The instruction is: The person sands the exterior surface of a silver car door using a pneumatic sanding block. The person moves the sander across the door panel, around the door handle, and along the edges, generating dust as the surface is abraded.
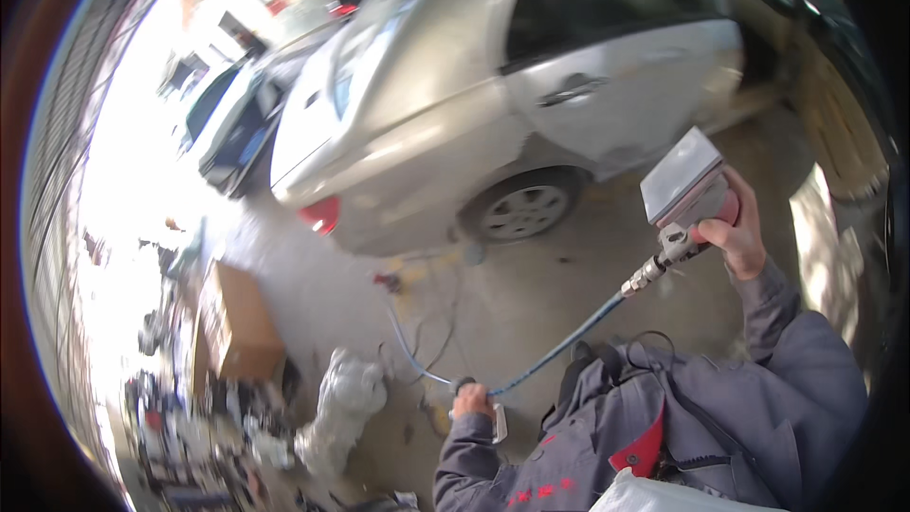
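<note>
My right hand (744, 237) is closed round an air sander (709, 197), raised at the right with its flat, pale rectangular pad (681, 175) tilted up. A metal coupling (646, 275) joins the sander to a blue air hose (559, 349), which sags across in front of my body. Lower down, my left hand (472, 403) grips the hose, with a small dark piece showing at its fingers. A pale, flat object (500, 424) sits right beside that hand; I cannot tell whether the hand holds it too. Beyond the sander stands a silver car (427, 133) with a whitish, dull rear door (626, 85).
The car's rear wheel (526, 213) faces me. More hose lies on the floor (512, 294), near a small red item (387, 280). On the left are a cardboard box (242, 318), crumpled plastic sheeting (346, 408) and blurred clutter. Another car (232, 123) stands farther back.
</note>
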A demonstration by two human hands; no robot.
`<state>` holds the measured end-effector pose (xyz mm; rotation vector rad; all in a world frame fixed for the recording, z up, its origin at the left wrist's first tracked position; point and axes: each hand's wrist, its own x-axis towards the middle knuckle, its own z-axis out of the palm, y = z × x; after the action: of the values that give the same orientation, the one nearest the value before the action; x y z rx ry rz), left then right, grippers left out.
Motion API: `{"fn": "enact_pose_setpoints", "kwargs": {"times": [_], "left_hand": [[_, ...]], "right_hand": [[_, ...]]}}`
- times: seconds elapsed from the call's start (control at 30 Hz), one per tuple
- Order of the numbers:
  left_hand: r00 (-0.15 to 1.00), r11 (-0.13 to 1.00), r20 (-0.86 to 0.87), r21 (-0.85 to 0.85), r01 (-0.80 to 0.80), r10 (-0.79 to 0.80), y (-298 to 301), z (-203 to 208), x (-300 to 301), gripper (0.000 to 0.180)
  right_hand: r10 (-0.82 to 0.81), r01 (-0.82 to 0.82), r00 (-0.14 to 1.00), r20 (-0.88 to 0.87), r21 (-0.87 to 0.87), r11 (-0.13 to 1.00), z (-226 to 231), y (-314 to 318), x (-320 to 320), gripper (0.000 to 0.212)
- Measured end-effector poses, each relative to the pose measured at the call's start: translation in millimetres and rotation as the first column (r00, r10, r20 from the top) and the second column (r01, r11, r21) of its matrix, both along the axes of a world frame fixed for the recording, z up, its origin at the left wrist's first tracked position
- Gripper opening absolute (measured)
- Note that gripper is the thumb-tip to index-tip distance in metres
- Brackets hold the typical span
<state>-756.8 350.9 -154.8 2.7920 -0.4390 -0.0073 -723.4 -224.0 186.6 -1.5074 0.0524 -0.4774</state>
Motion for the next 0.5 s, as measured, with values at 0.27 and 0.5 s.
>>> {"fn": "enact_pose_setpoints", "kwargs": {"times": [0.27, 0.5], "left_hand": [[0.787, 0.774, -0.196, -0.423, 0.471, -0.586, -107.2, 80.7, 182.3, 0.048], [0.737, 0.924, -0.561, -0.284, 0.255, -0.376, -59.6, 40.5, 259.2, 0.051]], "right_hand": [[-0.519, 0.535, 0.805, 0.288, 0.028, 0.845, 13.1, -133.1, -182.2, 0.087], [-0.7, 0.685, 0.66, 0.273, 0.164, 0.71, 32.9, -161.3, -170.4, 0.067]]}}
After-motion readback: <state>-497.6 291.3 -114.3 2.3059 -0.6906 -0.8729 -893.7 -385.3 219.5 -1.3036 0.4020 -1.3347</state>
